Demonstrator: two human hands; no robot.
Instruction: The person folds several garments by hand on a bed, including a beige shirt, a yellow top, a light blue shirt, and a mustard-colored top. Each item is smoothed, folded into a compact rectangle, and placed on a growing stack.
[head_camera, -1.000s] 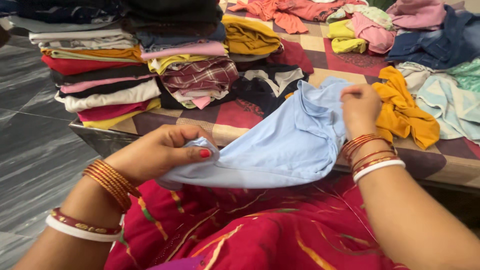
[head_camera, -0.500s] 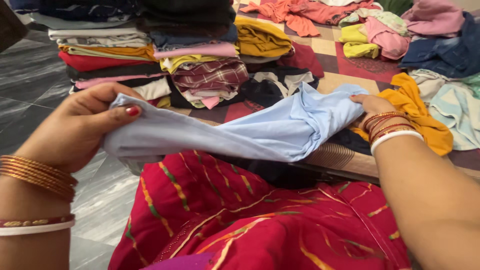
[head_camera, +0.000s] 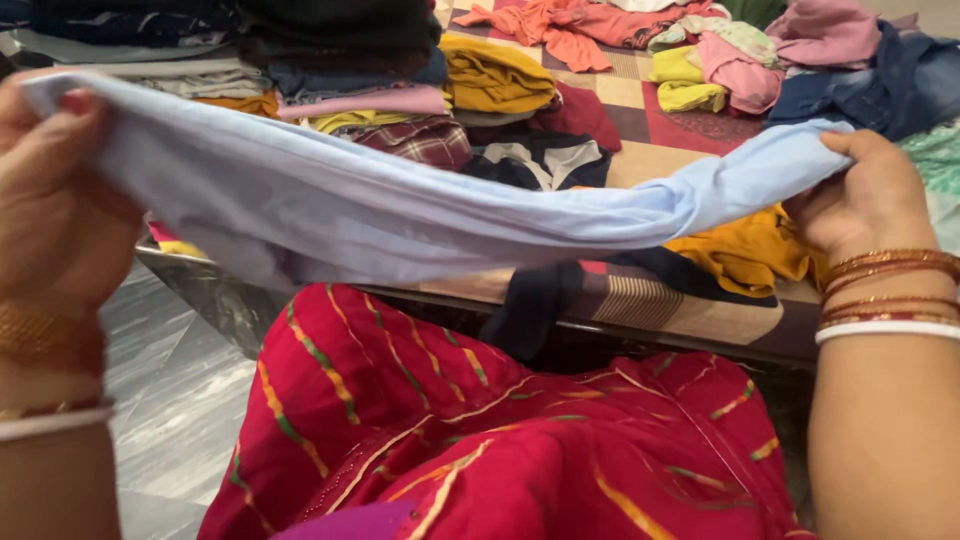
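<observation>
A light blue garment (head_camera: 400, 215) is stretched wide between my two hands above my lap. My left hand (head_camera: 50, 205) grips its left end near the frame's left edge, thumb on top. My right hand (head_camera: 868, 200) pinches the right end, which is twisted into a narrow band. Both wrists wear gold, red and white bangles. The cloth sags in the middle and hides part of the folded stacks behind it.
Two stacks of folded clothes (head_camera: 350, 95) stand at the back left on a bed with a checked cover (head_camera: 660, 140). Loose garments lie about: a mustard one (head_camera: 745, 255) under my right hand, pink, orange and denim pieces (head_camera: 880, 75) at the back. A grey marble floor (head_camera: 170, 390) lies left.
My hands have moved apart, left hand up and left, right hand to the right. The blue garment went from bunched to pulled out in one long span.
</observation>
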